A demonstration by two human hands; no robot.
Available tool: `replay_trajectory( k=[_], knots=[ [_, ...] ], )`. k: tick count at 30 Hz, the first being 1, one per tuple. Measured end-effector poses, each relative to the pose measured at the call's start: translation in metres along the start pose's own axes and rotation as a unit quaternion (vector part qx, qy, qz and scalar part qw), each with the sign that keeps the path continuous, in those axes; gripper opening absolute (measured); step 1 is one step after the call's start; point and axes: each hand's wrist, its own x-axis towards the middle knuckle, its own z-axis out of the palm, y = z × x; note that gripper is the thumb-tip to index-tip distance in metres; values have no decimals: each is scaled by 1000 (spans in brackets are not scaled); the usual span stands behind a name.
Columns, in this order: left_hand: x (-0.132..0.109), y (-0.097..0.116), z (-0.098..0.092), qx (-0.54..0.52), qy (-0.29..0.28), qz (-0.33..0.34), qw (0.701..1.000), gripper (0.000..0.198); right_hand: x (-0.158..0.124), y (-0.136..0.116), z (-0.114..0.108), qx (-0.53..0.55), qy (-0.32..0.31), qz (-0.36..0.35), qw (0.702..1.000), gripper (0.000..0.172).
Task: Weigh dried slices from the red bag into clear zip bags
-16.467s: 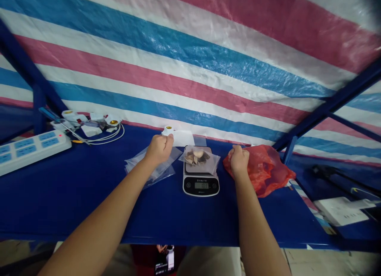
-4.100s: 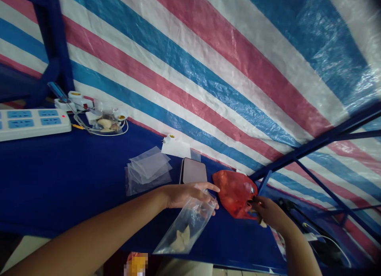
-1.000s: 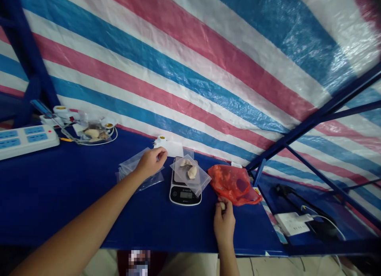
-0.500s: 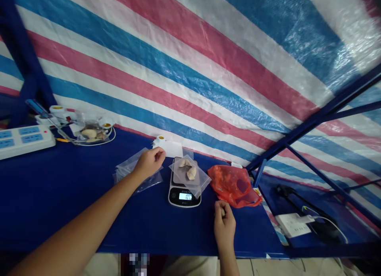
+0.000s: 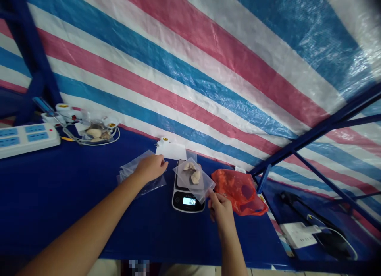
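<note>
A digital kitchen scale (image 5: 188, 206) stands on the blue table with its display lit. On its plate lies a clear plastic bag (image 5: 205, 184), with pale, dried-looking pieces (image 5: 195, 177) resting on top. My right hand (image 5: 220, 208) pinches the bag's near right corner between thumb and forefinger; its other fingers are curled, and whatever they may hold is hidden. Left of the scale, my left hand (image 5: 151, 167) is closed above a pile of clear plastic bags (image 5: 127, 168). Its curled fingers face away, so I cannot make out anything inside.
A red plastic bag (image 5: 235, 184) lies right of the scale. White paper (image 5: 171, 151) is behind it. At the far left are a power strip (image 5: 26, 139), a cable and a filled clear bag (image 5: 97, 134). Another white socket block (image 5: 297, 234) sits beyond the table's right edge.
My right hand has moved up and left from beside the red bag to the corner of the bag on the scale. My left hand has turned slightly, still closed. The view has shifted a little.
</note>
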Motion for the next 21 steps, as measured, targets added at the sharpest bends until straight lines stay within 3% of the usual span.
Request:
replay_trajectory(
  k=[3, 6, 8, 11, 15, 18, 21],
  knots=[
    [-2, 1, 1, 20, -48, 5, 999, 34, 15, -29, 8, -54, -21, -71, 996, 50],
    [-4, 4, 0, 26, -74, 13, 997, 37, 16, -89, 11, -165, -70, -215, 960, 40],
    [-6, 5, -1, 27, -79, 14, 996, 37, 13, -141, 17, -288, -142, -277, 905, 36],
    [-9, 6, -3, 24, -78, 15, 997, 39, 12, -218, 42, -449, -241, -342, 790, 24],
    [-12, 6, -4, 27, -78, 9, 997, 40, 30, -285, 118, -551, -285, -380, 686, 15],
    [-13, 5, -2, 29, -74, 8, 997, 38, 49, -301, 203, -595, -324, -423, 601, 11],
    [-13, 3, 0, 29, -73, 15, 997, 35, 60, -303, 284, -602, -267, -500, 563, 19]
  ],
)
